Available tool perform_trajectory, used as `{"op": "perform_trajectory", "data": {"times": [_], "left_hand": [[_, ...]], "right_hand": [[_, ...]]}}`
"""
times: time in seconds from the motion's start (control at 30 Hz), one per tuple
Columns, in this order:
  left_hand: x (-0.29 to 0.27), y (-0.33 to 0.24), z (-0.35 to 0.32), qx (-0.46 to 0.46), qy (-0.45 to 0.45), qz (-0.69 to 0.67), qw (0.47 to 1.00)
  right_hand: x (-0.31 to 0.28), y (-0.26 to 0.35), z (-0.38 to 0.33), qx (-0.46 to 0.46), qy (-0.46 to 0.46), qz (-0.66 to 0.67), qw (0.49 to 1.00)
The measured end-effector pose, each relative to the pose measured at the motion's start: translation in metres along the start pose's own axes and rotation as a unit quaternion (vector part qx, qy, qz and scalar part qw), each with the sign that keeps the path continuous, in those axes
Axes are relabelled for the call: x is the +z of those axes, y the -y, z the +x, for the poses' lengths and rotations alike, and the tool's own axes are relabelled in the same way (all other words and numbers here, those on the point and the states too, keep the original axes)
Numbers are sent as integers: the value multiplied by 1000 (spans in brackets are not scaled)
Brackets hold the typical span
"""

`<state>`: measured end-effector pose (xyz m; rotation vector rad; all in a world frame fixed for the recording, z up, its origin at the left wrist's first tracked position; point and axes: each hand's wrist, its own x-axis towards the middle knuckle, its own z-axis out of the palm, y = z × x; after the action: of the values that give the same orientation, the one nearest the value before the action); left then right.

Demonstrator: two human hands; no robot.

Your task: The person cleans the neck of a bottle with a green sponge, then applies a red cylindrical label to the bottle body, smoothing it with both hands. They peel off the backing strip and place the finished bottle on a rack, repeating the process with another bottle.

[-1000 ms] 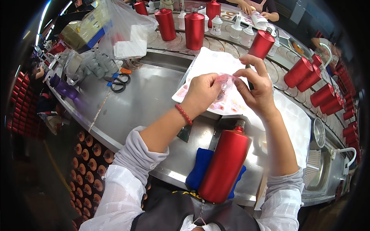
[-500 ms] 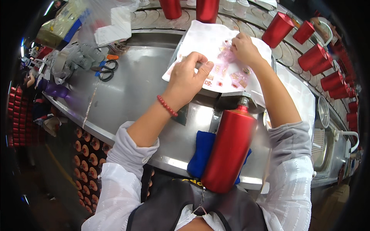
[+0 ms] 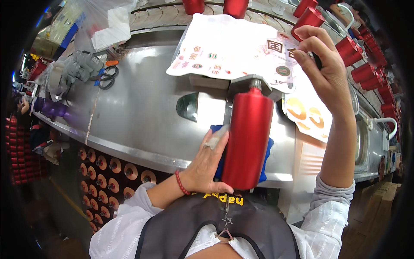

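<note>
Left hand [image 3: 209, 162] is on the red bottle [image 3: 246, 138], fingers curled around its lower left side, thumb under the base. The bottle lies lengthwise on a blue cloth [image 3: 265, 162] at the near edge of the steel desk [image 3: 142, 112], its neck pushed into a metal fixture [image 3: 246, 84]. Right hand [image 3: 325, 69] is up over the far right, fingers pressed together on something small and dark; what it is, I cannot tell. Just beside that hand lies the sticker sheet [image 3: 228, 47], spread flat beyond the fixture. More red bottles [image 3: 364, 71] line the right rim. Scissors [image 3: 105, 77] sit well off to the left, near grey gloves [image 3: 77, 69].
</note>
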<state>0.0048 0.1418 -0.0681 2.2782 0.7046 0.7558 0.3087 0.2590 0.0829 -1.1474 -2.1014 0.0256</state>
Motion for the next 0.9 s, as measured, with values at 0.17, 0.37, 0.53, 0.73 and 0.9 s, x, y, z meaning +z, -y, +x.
{"op": "perform_trajectory", "data": {"times": [0.17, 0.37, 0.53, 0.73, 0.9], "left_hand": [[21, 5, -2, -6, -23, 116, 993], [27, 9, -5, 32, -84, 92, 992], [27, 6, -1, 31, -77, 99, 992], [22, 1, -7, 31, -65, 73, 995], [11, -12, 1, 7, -105, -112, 988]], "right_hand": [[-25, 41, -49, 6, 19, 140, 990], [-38, 100, -79, 83, -7, 323, 943], [31, 78, -111, 148, 5, 263, 953], [64, 71, -124, 151, -14, 165, 975], [61, 64, -118, 105, -1, 150, 983]]}}
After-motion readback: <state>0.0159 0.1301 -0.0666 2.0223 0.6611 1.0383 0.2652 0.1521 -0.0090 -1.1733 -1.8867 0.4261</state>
